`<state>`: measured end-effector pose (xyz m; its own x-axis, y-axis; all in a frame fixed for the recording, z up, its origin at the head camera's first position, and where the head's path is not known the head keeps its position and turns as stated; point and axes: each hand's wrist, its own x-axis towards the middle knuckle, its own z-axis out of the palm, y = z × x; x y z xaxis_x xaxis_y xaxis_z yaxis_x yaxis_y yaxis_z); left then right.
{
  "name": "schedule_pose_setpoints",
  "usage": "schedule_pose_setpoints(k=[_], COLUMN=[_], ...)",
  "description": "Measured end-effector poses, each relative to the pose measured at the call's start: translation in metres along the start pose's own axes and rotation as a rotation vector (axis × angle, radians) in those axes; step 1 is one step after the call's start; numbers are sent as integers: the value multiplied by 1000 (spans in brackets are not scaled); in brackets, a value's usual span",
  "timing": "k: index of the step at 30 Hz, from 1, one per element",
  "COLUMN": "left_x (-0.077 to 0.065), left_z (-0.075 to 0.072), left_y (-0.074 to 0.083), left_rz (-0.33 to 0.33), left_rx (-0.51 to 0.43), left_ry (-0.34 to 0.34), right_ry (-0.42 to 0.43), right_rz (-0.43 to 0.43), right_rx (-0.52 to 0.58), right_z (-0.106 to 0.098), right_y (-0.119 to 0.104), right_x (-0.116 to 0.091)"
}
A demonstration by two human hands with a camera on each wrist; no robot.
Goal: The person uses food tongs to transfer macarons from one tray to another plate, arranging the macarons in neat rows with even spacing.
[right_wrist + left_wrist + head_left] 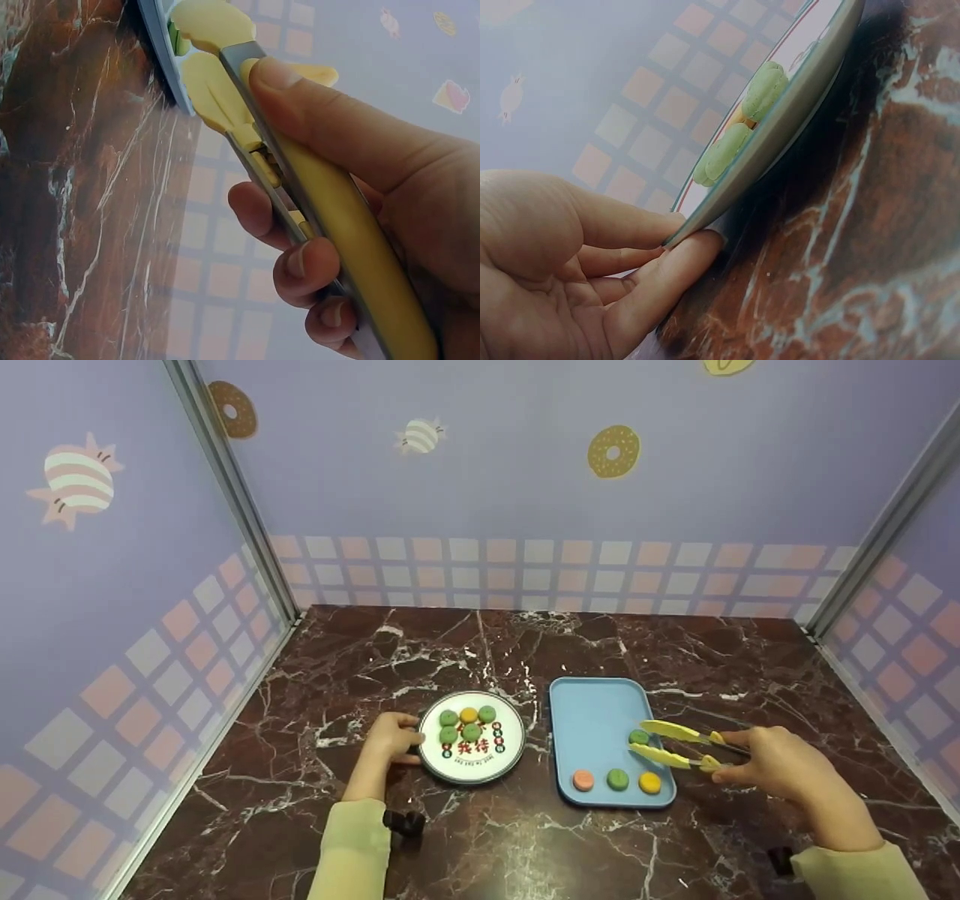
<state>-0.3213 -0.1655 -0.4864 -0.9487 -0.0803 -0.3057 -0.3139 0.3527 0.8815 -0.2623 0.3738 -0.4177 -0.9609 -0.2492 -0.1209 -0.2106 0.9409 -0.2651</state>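
Observation:
A round white plate (472, 771) with a dark rim and red lettering bears several green macarons (471, 733) and one yellow macaron (469, 715). My left hand (391, 741) pinches its left edge, thumb and fingers on either side of the rim in the left wrist view. To the right, my right hand (780, 761) grips yellow tongs (322, 187). Their tips stand apart around a green macaron (639, 737) at the right side of the blue tray (600, 705); whether they touch it I cannot tell. Nearer me on the tray lie a pink macaron (583, 780), a green macaron (618, 779) and a yellow macaron (650, 783).
Plate and tray stand side by side on a dark red marbled table (495, 840), with a strip of tabletop between them. Purple walls (510, 480) with tile and sweet patterns enclose the back and both sides.

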Motion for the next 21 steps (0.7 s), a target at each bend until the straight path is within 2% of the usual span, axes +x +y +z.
schedule_pose_setpoints(k=[7, 15, 21], left_x=[1, 3, 3], left_z=[0, 1, 1], left_y=[0, -2, -2], left_rz=[-6, -7, -8], left_rx=[14, 0, -3], left_ry=[11, 9, 10], right_ry=[9, -69, -76], right_rz=[-3, 53, 54], right_rx=[-32, -31, -31], right_z=[-4, -13, -14], right_y=[-8, -18, -19], right_x=[1, 4, 6])
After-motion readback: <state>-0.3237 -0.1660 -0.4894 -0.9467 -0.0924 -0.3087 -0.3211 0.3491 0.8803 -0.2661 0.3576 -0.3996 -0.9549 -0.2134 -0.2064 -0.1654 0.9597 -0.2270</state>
